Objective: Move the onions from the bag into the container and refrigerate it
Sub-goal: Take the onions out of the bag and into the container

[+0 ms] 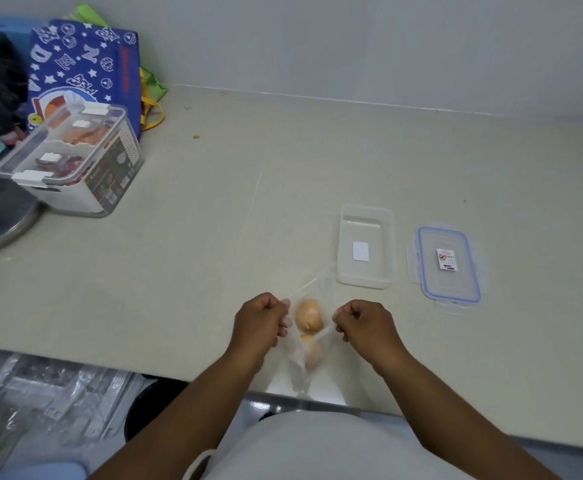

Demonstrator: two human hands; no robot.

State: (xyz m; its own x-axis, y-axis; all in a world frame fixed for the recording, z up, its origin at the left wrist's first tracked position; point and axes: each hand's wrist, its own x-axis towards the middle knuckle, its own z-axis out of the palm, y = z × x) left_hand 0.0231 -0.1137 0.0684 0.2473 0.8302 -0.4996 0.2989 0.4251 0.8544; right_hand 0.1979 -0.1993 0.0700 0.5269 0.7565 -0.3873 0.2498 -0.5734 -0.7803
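Head-camera view, looking down on a pale beige countertop [214, 209]: a person's left hand [260, 318] and right hand [366, 322], both curled into fists, each pinch one side of a thin clear plastic bag [295, 358] at the counter's near edge, holding its mouth apart. Two yellow-brown onions [309, 315] sit inside the bag, one above the other, between the two hands. Just beyond the bag stands an open, empty, rectangular clear plastic container [366, 282], and beside it to the right lies its flat clear lid with a blue seal [449, 268], apart from it. At far left a large lidded clear storage box [75, 161] rests in front of a blue printed tote bag [85, 60].
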